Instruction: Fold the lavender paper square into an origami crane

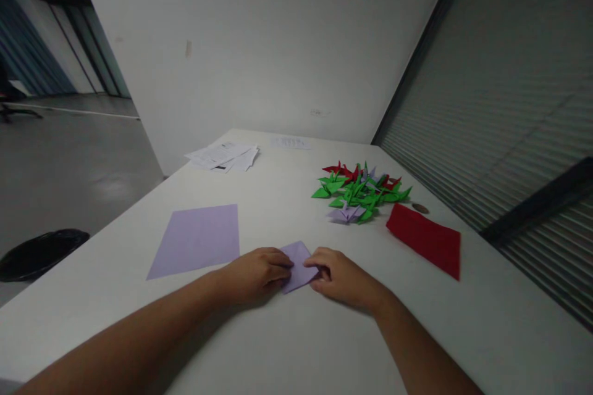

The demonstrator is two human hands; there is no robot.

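A small folded piece of purple origami paper (296, 257) lies on the white table between my hands. My left hand (259, 273) rests on its left side, fingers curled and pressed against the paper. At its right edge, my right hand (332, 276) pinches the paper between thumb and forefinger. The underside of the paper and some of my fingertips are hidden. To the left of my left hand lies a larger flat purple sheet (199, 237).
Folded paper cranes (356, 190) in green, red and purple are heaped at the back right. Red paper (425, 237) lies near the blinds (500, 86), beside a small brown disc (420, 208). Printed sheets (225, 155) sit far left; a black-lined bin (41, 250) stands below.
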